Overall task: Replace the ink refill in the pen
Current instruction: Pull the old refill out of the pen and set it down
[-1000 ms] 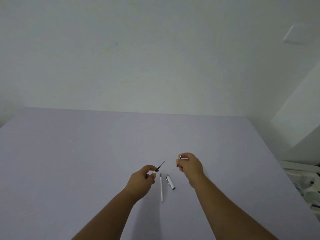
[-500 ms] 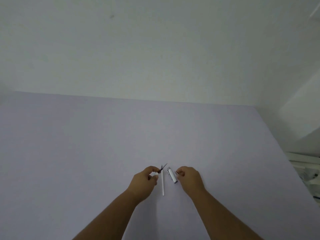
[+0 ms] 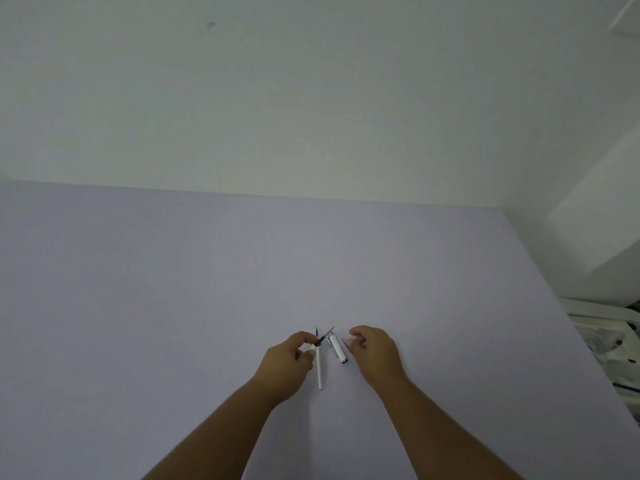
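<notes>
My left hand [image 3: 289,362] is shut on a short pen piece [image 3: 323,337] whose dark pointed tip sticks up and to the right. A thin white refill [image 3: 319,368] lies on the lilac table [image 3: 173,306] just right of that hand, its dark tip pointing away from me. Right of the refill lies a white pen part with a metal clip [image 3: 337,349]. A small thin grey piece [image 3: 345,343] rests beside it, just left of my right hand's fingertips. My right hand [image 3: 375,355] hovers low there, fingers loosely curled and apart, with nothing in them.
The table's right edge runs diagonally from the far corner [image 3: 502,207] toward me. Beyond it, low on the right, sits white clutter [image 3: 609,337]. A plain pale wall stands behind the table.
My right hand came down from a raised spot to the table beside the clipped pen part, and its fingers have opened. The small grey piece now lies there. My left hand stays near the refill.
</notes>
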